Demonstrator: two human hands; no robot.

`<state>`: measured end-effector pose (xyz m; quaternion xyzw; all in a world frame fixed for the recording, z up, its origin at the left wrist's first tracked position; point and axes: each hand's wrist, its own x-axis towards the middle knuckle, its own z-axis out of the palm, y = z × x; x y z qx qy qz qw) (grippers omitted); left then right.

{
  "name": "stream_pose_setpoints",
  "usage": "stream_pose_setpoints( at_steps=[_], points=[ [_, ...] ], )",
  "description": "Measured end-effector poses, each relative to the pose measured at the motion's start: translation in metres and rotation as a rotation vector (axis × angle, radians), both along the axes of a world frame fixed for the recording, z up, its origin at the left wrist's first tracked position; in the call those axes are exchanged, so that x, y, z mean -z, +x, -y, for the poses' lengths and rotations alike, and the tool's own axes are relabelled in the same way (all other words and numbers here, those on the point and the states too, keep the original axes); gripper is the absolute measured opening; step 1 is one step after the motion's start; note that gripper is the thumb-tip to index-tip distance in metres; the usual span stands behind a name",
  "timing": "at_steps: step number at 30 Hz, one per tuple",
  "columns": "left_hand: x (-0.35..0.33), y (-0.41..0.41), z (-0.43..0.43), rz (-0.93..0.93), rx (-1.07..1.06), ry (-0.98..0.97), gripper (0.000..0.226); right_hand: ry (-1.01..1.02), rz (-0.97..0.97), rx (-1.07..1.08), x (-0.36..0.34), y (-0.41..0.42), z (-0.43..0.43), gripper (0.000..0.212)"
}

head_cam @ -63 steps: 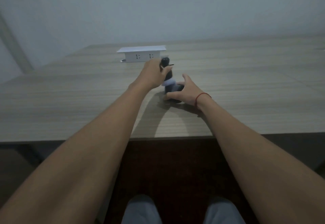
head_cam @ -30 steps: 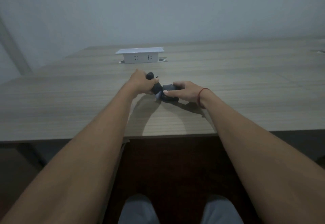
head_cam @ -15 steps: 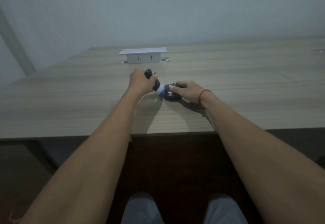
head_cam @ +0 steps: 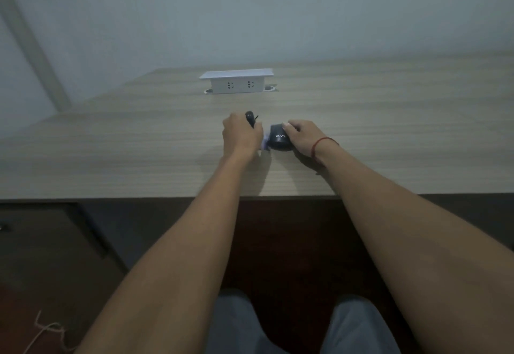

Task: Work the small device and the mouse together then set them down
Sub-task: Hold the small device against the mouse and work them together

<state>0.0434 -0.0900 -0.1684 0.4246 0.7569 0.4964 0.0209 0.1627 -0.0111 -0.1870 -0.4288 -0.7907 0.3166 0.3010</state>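
A black computer mouse point(head_cam: 279, 138) with white lettering lies on the wooden table point(head_cam: 389, 131). My right hand point(head_cam: 304, 136) rests on its right side and grips it. My left hand point(head_cam: 241, 135) is closed around a small dark stick-shaped device point(head_cam: 249, 117), whose top end pokes out above the fist. A pale tip point(head_cam: 265, 142) shows between the fist and the mouse, touching the mouse's left side. Most of the device is hidden inside my fist.
A white pop-up socket box point(head_cam: 236, 82) stands at the back of the table, well beyond both hands. The table's front edge point(head_cam: 139, 197) runs close below my forearms. A dark cabinet point(head_cam: 41, 242) sits under the table at left.
Both hands have lowered the device and the mouse from a raised, upright hold down to the tabletop. The mouse now lies flat with its lettering up.
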Motion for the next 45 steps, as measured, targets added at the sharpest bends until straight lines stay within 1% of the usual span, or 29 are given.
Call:
stream_pose_setpoints(
  at_steps=[2, 4, 5, 8, 9, 14, 16, 18, 20, 23, 25, 27, 28, 31, 32, 34, 35, 36, 37, 39, 41, 43, 44, 45],
  points=[
    [0.001, -0.003, 0.003, 0.024, 0.029, 0.054, 0.027, 0.015, -0.005, 0.021, 0.0, 0.0, 0.001, 0.03],
    [-0.001, -0.002, 0.006, 0.066, 0.085, 0.134, 0.028, 0.009, -0.009, 0.029, 0.0, -0.001, 0.001, 0.027],
    [-0.002, -0.001, 0.006, 0.054, 0.092, 0.13, 0.029, 0.0, -0.018, 0.033, 0.0, -0.001, 0.001, 0.028],
    [-0.009, -0.005, 0.006, 0.023, 0.048, -0.018, 0.03, 0.005, -0.031, 0.046, 0.001, -0.002, 0.001, 0.032],
    [-0.01, -0.006, 0.004, 0.028, 0.041, -0.034, 0.031, 0.007, -0.028, 0.051, 0.001, -0.002, 0.001, 0.031],
    [-0.005, -0.002, 0.005, 0.039, 0.043, -0.011, 0.027, -0.01, -0.036, 0.052, 0.0, -0.002, 0.003, 0.028],
    [-0.005, -0.001, 0.004, 0.054, 0.063, 0.075, 0.025, 0.003, -0.035, 0.058, 0.002, -0.001, 0.004, 0.027],
    [-0.008, 0.003, 0.001, 0.114, 0.103, 0.166, 0.022, 0.007, -0.039, 0.064, 0.004, -0.001, 0.007, 0.028],
    [-0.005, 0.005, -0.003, 0.14, 0.09, 0.156, 0.025, 0.004, -0.052, 0.074, 0.006, -0.001, 0.01, 0.027],
    [0.002, -0.002, -0.007, 0.075, 0.016, 0.066, 0.029, 0.013, -0.073, 0.086, 0.007, -0.001, 0.014, 0.028],
    [0.002, -0.01, -0.009, 0.061, 0.048, 0.098, 0.029, 0.013, -0.067, 0.077, 0.008, -0.001, 0.017, 0.036],
    [0.002, -0.012, -0.009, 0.069, 0.077, 0.159, 0.027, -0.008, -0.051, 0.054, 0.008, 0.0, 0.02, 0.05],
    [0.004, -0.012, -0.009, 0.063, 0.084, 0.159, 0.026, -0.019, -0.041, 0.042, 0.008, 0.001, 0.02, 0.059],
    [0.01, -0.017, -0.008, 0.011, 0.101, 0.079, 0.023, -0.023, -0.018, 0.049, 0.011, 0.001, 0.02, 0.077],
    [0.009, -0.019, -0.009, 0.002, 0.104, 0.103, 0.021, -0.026, -0.019, 0.063, 0.012, 0.001, 0.019, 0.081],
    [0.002, -0.021, -0.01, 0.019, 0.104, 0.212, 0.023, -0.042, -0.029, 0.086, 0.013, 0.0, 0.015, 0.088],
    [-0.001, -0.021, -0.011, 0.012, 0.122, 0.233, 0.024, -0.054, -0.037, 0.091, 0.013, 0.0, 0.013, 0.09],
    [-0.002, -0.019, -0.013, -0.021, 0.146, 0.209, 0.026, -0.064, -0.044, 0.096, 0.012, 0.0, 0.012, 0.091],
    [-0.002, -0.018, -0.014, -0.064, 0.159, 0.153, 0.028, -0.065, -0.049, 0.1, 0.012, 0.0, 0.011, 0.089],
    [-0.004, -0.021, -0.016, -0.122, 0.137, 0.071, 0.027, -0.044, -0.043, 0.103, 0.012, -0.001, 0.012, 0.077],
    [-0.011, -0.023, -0.017, -0.128, 0.136, 0.106, 0.023, -0.021, -0.035, 0.103, 0.011, -0.001, 0.013, 0.068],
    [-0.016, -0.023, -0.017, -0.123, 0.17, 0.153, 0.021, -0.014, -0.033, 0.101, 0.011, -0.001, 0.013, 0.067],
    [-0.016, -0.022, -0.018, -0.143, 0.2, 0.125, 0.021, -0.012, -0.03, 0.097, 0.011, -0.001, 0.013, 0.066],
    [-0.016, -0.021, -0.02, -0.182, 0.223, 0.057, 0.024, -0.01, -0.031, 0.097, 0.011, -0.001, 0.012, 0.065]
  ],
)
